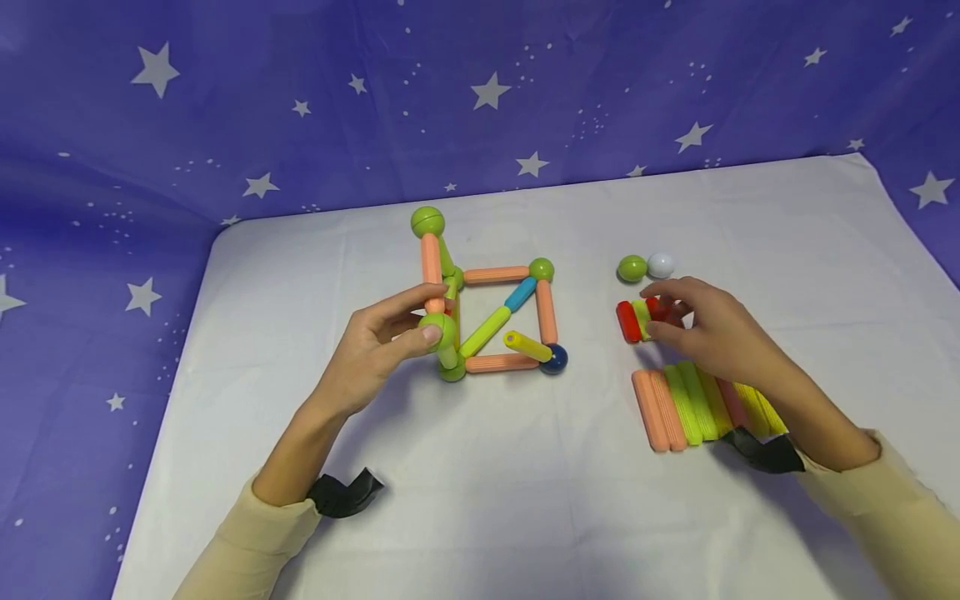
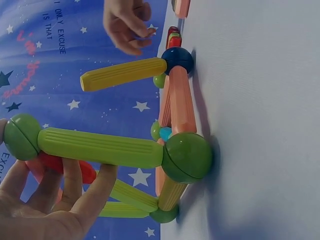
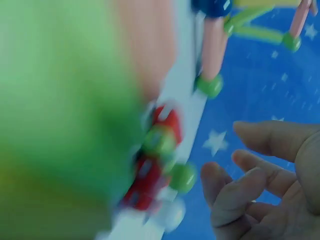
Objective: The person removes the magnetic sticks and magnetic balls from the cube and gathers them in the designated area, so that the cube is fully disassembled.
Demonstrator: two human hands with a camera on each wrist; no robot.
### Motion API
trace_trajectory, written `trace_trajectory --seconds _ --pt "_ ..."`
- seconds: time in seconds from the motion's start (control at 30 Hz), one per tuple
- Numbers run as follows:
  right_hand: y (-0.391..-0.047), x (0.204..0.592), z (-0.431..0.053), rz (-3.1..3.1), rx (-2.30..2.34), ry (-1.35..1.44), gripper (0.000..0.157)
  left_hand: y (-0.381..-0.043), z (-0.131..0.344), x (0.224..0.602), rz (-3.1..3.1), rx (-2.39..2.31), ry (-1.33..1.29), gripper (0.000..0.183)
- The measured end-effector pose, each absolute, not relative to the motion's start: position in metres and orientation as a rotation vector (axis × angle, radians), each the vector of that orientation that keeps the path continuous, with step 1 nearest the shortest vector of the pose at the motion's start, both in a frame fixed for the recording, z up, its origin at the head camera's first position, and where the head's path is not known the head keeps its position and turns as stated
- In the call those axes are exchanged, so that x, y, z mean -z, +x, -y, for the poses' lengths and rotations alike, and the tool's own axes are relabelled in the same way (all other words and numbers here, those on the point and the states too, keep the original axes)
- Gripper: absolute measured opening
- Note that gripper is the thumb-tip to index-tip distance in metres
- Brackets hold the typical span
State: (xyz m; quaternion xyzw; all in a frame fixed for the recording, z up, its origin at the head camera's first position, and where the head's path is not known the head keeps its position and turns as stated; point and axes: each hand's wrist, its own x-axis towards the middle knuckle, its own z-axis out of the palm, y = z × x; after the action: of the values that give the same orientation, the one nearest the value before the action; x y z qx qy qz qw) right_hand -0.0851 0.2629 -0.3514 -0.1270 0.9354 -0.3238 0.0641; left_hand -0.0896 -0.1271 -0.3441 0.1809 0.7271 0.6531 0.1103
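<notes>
A frame of ribbed rods and balls stands on the table, with orange rods (image 1: pixel 501 362) along its base and a green-and-blue diagonal (image 1: pixel 487 331). My left hand (image 1: pixel 375 346) grips its raised left side, thumb on a green ball (image 1: pixel 437 332); in the left wrist view the fingers reach behind an upright green rod (image 2: pixel 100 147) to a red rod (image 2: pixel 88 172). From a dark blue ball (image 1: pixel 554 359) at the front right corner rises a yellow rod (image 1: pixel 527 345). My right hand (image 1: pixel 705 325) hovers over short red rods (image 1: pixel 628 322) and a short green one (image 1: pixel 641 319), fingers loosely bent around nothing.
Behind the short rods lie a loose green ball (image 1: pixel 632 268) and a white ball (image 1: pixel 661 265). A row of long rods (image 1: pixel 678 407) in several colours lies below my right hand, partly hidden by the forearm. A purple star-patterned cloth (image 1: pixel 420 100) hangs behind the table.
</notes>
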Motion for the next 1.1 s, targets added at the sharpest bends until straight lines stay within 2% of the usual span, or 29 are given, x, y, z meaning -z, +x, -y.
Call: trace_trajectory --seconds 0.2,0.5,1.1 --pt "-0.077 0.344 -0.219 -2.692 1.13 -0.543 0.038 -0.09 0.127 0.345 -2.143 -1.927 0.553 0.047" --pt "-0.078 0.354 -0.174 -2.611 1.103 -0.643 0.049 -0.09 0.126 0.345 -2.145 -1.922 0.547 0.046" --pt "-0.087 0.363 -0.156 -2.701 1.001 -0.677 0.026 -0.089 0.127 0.345 -2.148 -1.924 0.544 0.046"
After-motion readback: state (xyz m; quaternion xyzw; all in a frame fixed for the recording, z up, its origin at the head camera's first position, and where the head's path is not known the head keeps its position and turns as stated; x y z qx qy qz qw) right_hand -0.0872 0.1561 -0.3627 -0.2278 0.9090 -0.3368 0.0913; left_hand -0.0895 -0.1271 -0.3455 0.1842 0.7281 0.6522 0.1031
